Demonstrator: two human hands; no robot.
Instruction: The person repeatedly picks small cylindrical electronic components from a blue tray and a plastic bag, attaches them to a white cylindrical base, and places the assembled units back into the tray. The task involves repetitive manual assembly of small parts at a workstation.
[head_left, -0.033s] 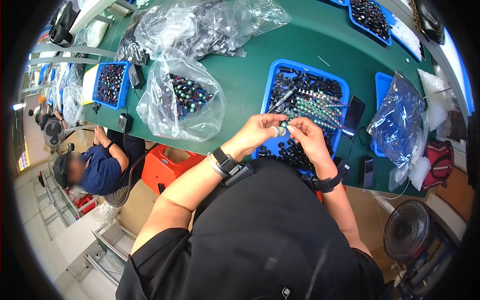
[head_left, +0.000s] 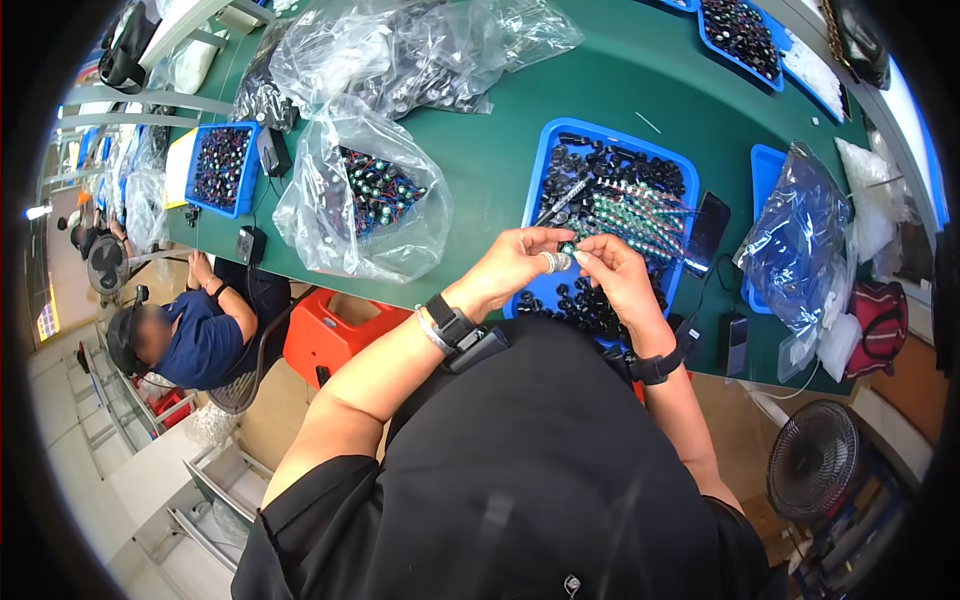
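Observation:
Both hands meet over the near half of a blue tray (head_left: 541, 165). My left hand (head_left: 515, 265), a ring on one finger, pinches a small dark round part (head_left: 568, 247). My right hand (head_left: 618, 272) is closed in a pinch right beside it; what its fingertips hold is hidden. Loose black round parts (head_left: 610, 158) lie at the far side of the tray and under my hands. Rows of green circuit boards (head_left: 635, 218) with wires rest on the tray's right half. A silver-and-black pen-like stick (head_left: 562, 202) lies left of the boards.
A clear bag (head_left: 310, 225) of wired parts stands left, larger bags (head_left: 400, 60) behind it. Right of the tray are a phone (head_left: 708, 228), a black power bank (head_left: 733, 343) and a bag-covered blue tray (head_left: 765, 170). A co-worker (head_left: 205, 340) sits at the left beside a red stool (head_left: 325, 345).

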